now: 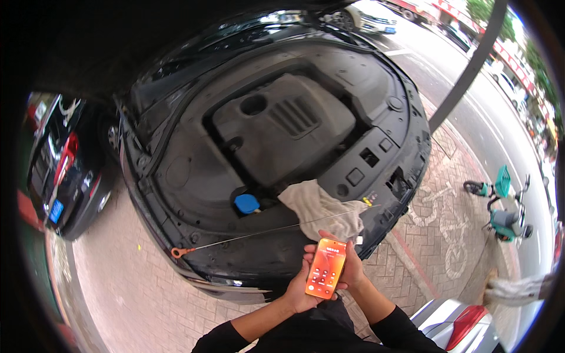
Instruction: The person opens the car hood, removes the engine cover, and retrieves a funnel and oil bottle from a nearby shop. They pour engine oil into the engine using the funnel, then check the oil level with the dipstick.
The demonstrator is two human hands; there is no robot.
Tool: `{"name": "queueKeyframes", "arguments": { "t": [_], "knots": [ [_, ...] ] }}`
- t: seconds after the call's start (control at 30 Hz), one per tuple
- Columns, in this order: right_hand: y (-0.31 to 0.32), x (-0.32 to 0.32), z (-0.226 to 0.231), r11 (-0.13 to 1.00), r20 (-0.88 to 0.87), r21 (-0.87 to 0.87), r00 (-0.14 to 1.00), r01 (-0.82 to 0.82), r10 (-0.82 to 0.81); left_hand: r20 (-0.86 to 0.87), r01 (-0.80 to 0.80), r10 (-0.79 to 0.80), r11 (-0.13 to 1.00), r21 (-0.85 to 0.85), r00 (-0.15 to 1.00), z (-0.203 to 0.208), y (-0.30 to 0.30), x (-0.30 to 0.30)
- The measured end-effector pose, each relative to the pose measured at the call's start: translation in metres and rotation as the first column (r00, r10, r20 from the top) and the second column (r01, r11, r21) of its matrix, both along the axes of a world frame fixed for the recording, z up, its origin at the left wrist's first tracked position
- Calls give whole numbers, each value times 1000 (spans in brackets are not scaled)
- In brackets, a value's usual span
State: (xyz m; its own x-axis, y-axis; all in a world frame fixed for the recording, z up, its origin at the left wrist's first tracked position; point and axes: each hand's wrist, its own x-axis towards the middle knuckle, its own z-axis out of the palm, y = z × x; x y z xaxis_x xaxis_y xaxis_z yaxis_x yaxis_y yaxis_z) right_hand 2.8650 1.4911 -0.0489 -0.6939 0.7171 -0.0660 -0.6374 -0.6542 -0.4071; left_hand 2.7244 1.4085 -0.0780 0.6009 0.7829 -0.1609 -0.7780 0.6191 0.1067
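Note:
Both my hands hold a smartphone (325, 268) with a lit orange screen, upright in front of me at the car's front edge. My left hand (298, 292) wraps its left side and lower edge; my right hand (353, 267) grips its right side. Just beyond the phone, a beige cloth (321, 206) lies crumpled on the engine bay cover. Across the cloth and cover stretches a thin dipstick (253, 233) with an orange ring handle (178, 252) at its left end. A blue cap (246, 203) sits in an opening left of the cloth.
The engine cover (282, 123) fills the middle under a raised hood. A black car (70, 170) stands at the left. A grey pole (471, 70), a teal scooter (506, 215) and a white vehicle with a red lamp (468, 326) are on the right.

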Motion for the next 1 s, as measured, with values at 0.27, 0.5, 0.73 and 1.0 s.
{"name": "queueKeyframes", "arguments": {
  "t": [0.27, 0.5, 0.73, 1.0],
  "knots": [
    [10, 173, -7, 923, 60, -270, 961, 275, -269, -975, 318, 1, 945, 74, 223, 6, 45, 99],
    [34, 314, -5, 805, 241, -264, 845, 530, -477, 9, 805, 805, 593, 25, -593, 3, 76, 70],
    [40, 324, -22, 707, 249, -362, 794, 607, -555, -248, 884, 850, 459, -85, -465, 5, 98, 43],
    [30, 350, -27, 470, 514, -269, 538, 841, -669, -76, 728, 727, 668, -155, -683, 104, 293, -111]
  ]
}}
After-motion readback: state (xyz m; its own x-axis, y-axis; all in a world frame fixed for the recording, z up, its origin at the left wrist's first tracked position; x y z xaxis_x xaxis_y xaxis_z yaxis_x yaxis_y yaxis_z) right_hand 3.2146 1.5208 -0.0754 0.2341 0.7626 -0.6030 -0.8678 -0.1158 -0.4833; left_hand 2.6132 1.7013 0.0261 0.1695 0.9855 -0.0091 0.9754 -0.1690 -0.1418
